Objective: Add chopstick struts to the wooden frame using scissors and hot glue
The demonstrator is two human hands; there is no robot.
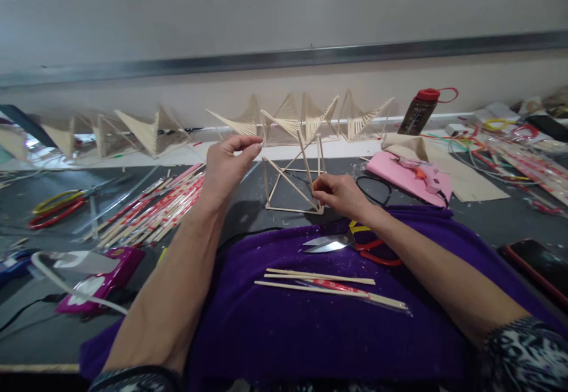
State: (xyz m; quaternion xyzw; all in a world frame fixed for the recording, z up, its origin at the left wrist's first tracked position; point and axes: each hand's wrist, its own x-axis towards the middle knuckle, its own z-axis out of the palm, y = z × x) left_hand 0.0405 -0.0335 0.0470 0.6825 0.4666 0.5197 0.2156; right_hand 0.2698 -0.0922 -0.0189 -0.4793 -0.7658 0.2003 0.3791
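A small open frame of thin wooden chopsticks (290, 209) stands on the dark table, with crossed sticks on one side. My right hand (337, 193) is closed at its right corner, pinching a slanting chopstick (306, 158) near its lower end. Above the frame's left side, my left hand (231, 164) is raised with thumb and forefinger almost together; a tiny pale bit may be at the tips, too small to name. Open scissors (331, 243) with red and yellow handles lie on the purple cloth (284, 339), behind several loose chopsticks (319, 276), some in a red-printed wrapper.
Finished-looking stick models (364, 119) line the back ledge. Wrapped chopsticks (155, 208) lie left, beside another pair of scissors (57, 205) and a magenta device (104, 279). Right are a pink glue gun (428, 176), a bottle (419, 111), a phone (539, 267) and cables.
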